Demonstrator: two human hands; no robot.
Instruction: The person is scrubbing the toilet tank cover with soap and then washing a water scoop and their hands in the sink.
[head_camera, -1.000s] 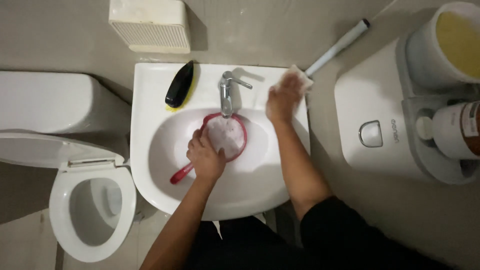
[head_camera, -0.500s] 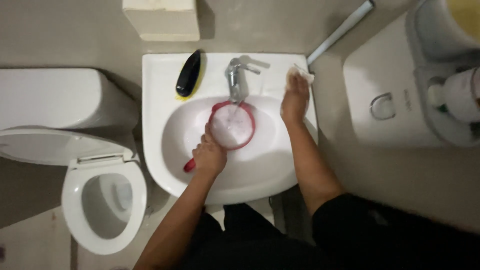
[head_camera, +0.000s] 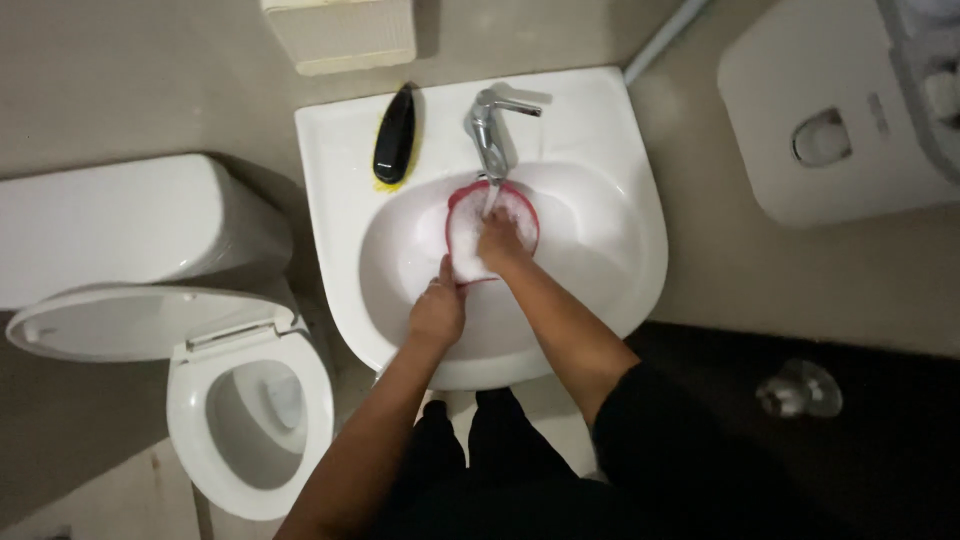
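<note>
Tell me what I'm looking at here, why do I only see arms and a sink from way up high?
The camera sits on a person's head and looks straight down, so you see only that person's own arms and dark clothes. There is no machine, just two bare hands. The left hand grips the handle end of a round red plastic dipper full of white foam, inside the white ceramic washbasin. The right hand is down in the foam, under the silver metal tap. On the basin's back edge lies a black brush with yellow bristles. To the left stands a white toilet with its lid raised. To the right is a white box-shaped appliance; I cannot tell what it is.
</note>
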